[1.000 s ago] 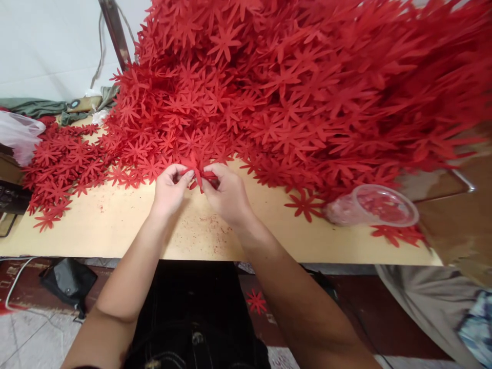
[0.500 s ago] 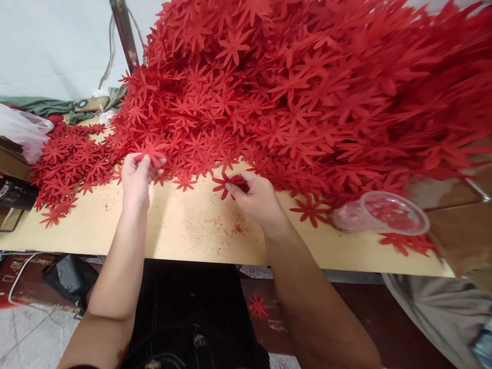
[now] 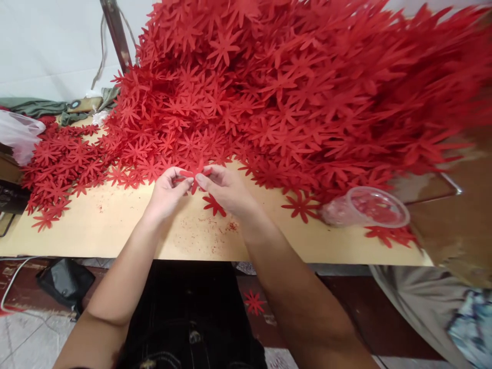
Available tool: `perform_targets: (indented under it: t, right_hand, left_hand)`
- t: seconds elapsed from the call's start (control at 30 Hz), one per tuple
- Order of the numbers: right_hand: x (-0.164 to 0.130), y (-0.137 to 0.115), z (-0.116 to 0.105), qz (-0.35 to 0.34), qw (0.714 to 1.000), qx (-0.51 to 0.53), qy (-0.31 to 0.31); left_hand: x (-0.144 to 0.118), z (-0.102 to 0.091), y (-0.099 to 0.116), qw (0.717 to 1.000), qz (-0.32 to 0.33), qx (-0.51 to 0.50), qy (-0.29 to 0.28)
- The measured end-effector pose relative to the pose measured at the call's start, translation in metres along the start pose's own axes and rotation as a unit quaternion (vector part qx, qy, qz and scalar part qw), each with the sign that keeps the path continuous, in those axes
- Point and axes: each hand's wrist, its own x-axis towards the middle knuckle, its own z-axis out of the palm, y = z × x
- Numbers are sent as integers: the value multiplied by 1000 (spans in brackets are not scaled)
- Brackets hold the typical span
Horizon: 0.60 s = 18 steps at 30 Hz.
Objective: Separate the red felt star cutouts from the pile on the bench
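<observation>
Between my two hands, above the table, is a red flower-shaped cutout (image 3: 199,168) with narrow petals. My left hand (image 3: 170,190) pinches its left side between thumb and fingers. From the other side my right hand (image 3: 225,188) pinches it too, the thumbs almost meeting at its middle. Another red cutout (image 3: 213,205) lies on the table just under my right hand, partly hidden by it. Behind both hands rises a large heap of the same red cutouts (image 3: 184,107).
A clear plastic tub (image 3: 378,207) lies tipped on the right, with red bits inside. Cardboard (image 3: 453,220) stands at the right edge. A smaller spread of cutouts (image 3: 65,159) and a white plastic bag (image 3: 21,133) are at the left. Red crumbs dot the tabletop (image 3: 184,241).
My left hand has moved right with its cutout, and my right hand has come left to meet it. The darker cutout that was at my right hand now lies on the table.
</observation>
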Motion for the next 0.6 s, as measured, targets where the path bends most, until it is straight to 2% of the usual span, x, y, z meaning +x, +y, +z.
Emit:
perform_targets:
  t: [0.07, 0.23, 0.33, 0.53, 0.6]
  right_hand:
    - [2, 0, 6, 1, 1000, 22, 9]
    - [0, 0, 8, -11, 996, -3, 87]
    - [-4, -1, 8, -12, 994, -13, 109]
    - [-5, -8, 11, 3, 997, -5, 80]
    - [-6, -9, 10, -4, 997, 2, 79]
  left_hand:
    - [-1, 4, 1, 1000, 0, 0, 3]
    - [-3, 8, -2, 999, -36, -6, -23]
    - [0, 8, -8, 999, -16, -11, -29]
    - [1, 8, -9, 999, 30, 0, -31]
    - [2, 3, -4, 999, 48, 9, -5]
